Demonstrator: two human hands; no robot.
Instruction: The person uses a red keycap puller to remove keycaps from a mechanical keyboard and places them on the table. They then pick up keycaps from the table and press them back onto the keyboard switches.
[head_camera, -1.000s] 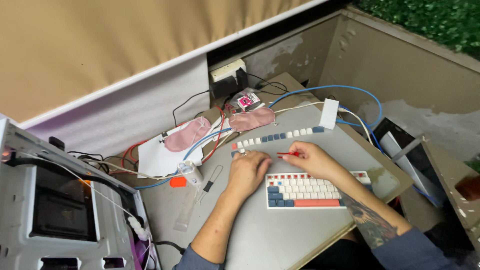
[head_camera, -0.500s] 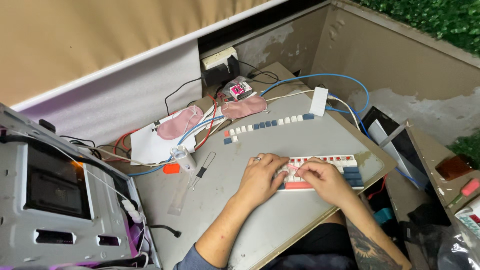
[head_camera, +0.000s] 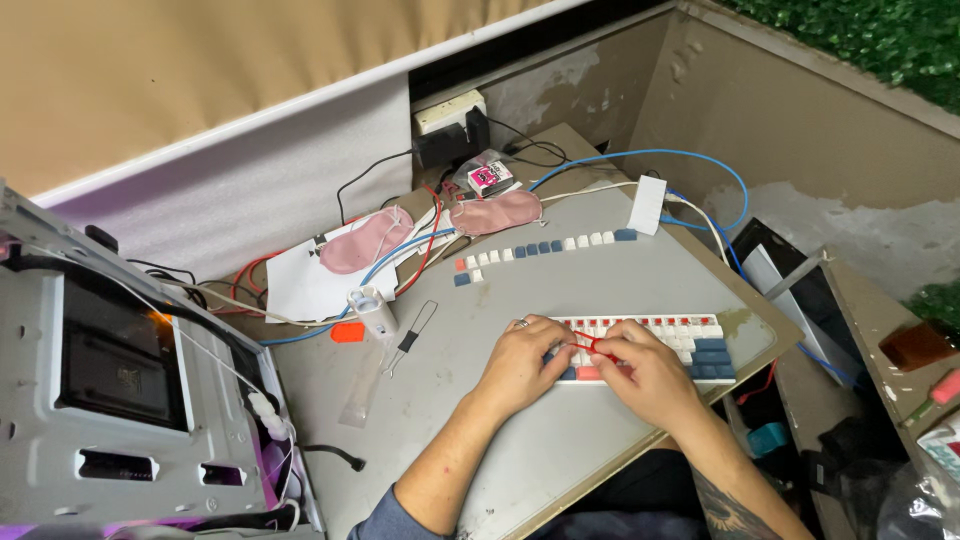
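Note:
A small keyboard (head_camera: 690, 345) with white, blue and red keys lies on the grey table (head_camera: 560, 450). Both my hands rest on its left end. My left hand (head_camera: 520, 365) presses down on the keyboard's left part. My right hand (head_camera: 645, 375) holds a thin red keycap puller (head_camera: 590, 344) over the keys. A row of loose keycaps (head_camera: 545, 248) in white, blue and red lies farther back on the table.
An open computer case (head_camera: 120, 390) stands at the left. Two pink eye masks (head_camera: 430, 228), a white sheet, tangled cables, a wire puller (head_camera: 405, 338), a small white cylinder (head_camera: 372, 310) and an orange piece lie behind. A wall socket (head_camera: 450, 115) sits at the back.
My right hand came back from the loose keycap row to the keyboard. Both hands now sit together at its left end, and the view has shifted.

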